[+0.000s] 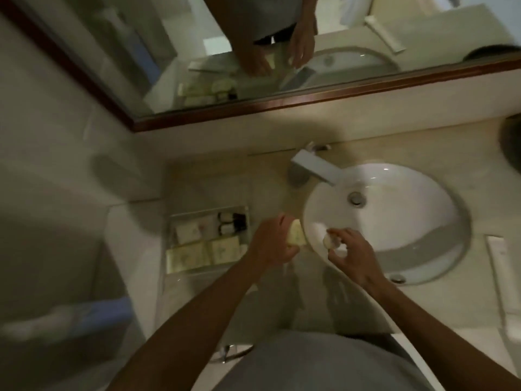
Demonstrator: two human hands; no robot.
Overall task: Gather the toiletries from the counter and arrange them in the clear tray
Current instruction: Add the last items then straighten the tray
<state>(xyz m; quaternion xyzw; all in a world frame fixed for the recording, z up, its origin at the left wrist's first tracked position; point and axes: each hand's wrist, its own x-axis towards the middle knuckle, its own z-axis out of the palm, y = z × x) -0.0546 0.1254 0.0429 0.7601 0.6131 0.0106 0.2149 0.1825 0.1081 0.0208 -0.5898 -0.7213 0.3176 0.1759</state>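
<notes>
Our left hand [272,241] grips a light, stiff pale packet [381,235] by its edges; our right hand [352,249] pinches a small round toiletry [329,240], probably slippery, near the clear tray [180,273].

Dim, motion-blurred wide-angle view, glare on the sink [394,176], warped edges.

Bathroom: sink [417,266], faucet [318,167], mirror [253,108].

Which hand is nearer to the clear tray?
The left hand, holding a pale packet just right of the clear tray. The right hand is farther right, over the sink rim.
</notes>
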